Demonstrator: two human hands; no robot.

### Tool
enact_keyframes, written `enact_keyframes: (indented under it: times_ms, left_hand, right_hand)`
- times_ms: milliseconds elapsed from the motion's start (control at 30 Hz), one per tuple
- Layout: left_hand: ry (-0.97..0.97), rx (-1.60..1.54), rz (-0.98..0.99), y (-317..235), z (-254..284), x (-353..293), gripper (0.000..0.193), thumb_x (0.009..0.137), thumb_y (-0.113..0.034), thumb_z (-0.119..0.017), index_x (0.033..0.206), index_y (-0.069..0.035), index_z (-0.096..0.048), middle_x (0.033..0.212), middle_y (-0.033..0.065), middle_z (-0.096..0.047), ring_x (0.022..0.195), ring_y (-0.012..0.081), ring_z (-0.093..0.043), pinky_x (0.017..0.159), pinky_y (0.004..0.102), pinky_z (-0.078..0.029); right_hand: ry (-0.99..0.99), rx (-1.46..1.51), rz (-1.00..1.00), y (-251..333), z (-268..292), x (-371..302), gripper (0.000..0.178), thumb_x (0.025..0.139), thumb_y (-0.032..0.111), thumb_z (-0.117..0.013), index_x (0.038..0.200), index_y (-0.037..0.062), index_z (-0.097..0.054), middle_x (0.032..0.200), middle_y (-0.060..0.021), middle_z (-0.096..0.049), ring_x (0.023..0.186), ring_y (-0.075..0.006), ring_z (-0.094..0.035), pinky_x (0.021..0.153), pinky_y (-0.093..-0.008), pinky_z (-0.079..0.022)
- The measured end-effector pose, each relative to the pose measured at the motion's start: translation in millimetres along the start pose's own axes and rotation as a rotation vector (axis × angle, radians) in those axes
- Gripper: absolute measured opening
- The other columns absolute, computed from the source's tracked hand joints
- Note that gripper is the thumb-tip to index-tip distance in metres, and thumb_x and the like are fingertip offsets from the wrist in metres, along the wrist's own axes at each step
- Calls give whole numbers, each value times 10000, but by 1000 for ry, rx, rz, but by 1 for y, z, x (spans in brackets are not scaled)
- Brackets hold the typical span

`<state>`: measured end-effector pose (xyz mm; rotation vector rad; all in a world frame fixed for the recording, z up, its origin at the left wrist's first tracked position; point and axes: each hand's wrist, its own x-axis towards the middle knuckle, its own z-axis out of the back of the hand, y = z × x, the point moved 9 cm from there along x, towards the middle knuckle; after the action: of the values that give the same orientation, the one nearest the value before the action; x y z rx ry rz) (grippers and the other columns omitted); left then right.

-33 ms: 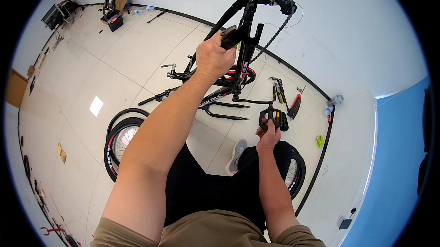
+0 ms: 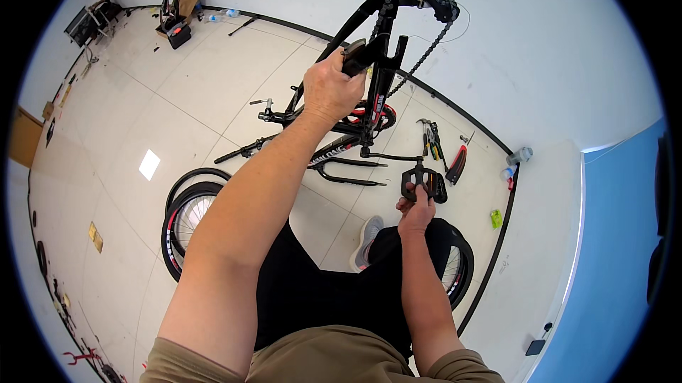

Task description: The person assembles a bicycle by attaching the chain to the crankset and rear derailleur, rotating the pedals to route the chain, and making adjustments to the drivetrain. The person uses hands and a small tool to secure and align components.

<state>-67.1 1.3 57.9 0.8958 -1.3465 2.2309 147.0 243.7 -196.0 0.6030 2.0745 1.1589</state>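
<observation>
Pale tiles (image 2: 174, 124) spread below the left grip (image 2: 332, 87), apparently closed around the bicycle frame (image 2: 383, 82), while the right grip (image 2: 417, 212) pinches the pedal (image 2: 420, 174), best squared to the crank arm (image 2: 391, 157) just beyond.

The bike frame (image 2: 384, 74) and pedal (image 2: 420, 176) are black, the shirt (image 2: 327, 354) olive, the floor (image 2: 192, 92) off-white.

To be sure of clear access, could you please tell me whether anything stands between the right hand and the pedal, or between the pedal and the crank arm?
Nothing visible does: the right hand holds the black pedal directly, and the pedal's axle end appears to meet the tip of the crank arm.
</observation>
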Motion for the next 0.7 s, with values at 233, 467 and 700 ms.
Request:
enact_keyframes:
  times_ms: [233, 467, 700]
  left_hand:
    - [20, 15, 30, 0, -1, 1, 168, 794, -228, -706, 894, -102, -657, 706, 114, -672, 679, 344, -657, 623, 417, -533]
    - [43, -11, 73, 2, -2, 0, 173, 783, -227, -712, 887, -101, -654, 685, 108, -663, 668, 337, -656, 617, 409, -529]
    - [37, 11, 40, 2, -2, 1, 182, 777, -228, -713, 857, -87, -630, 660, 108, -648, 650, 339, -650, 606, 414, -524]
  right_hand:
    - [264, 344, -254, -11, -15, -1, 176, 962, 260, -565, 1055, 114, -596, 986, -20, -676, 596, -126, -531, 582, -330, -445]
    - [324, 540, -414, -9, -35, -17, 186, 972, 251, -544, 1064, 106, -617, 934, 23, -662, 598, -92, -515, 633, -311, -437]
    - [280, 907, -637, -12, -49, -29, 248, 987, 277, -523, 1031, 63, -641, 639, 45, -484, 576, -79, -487, 671, -290, -418]
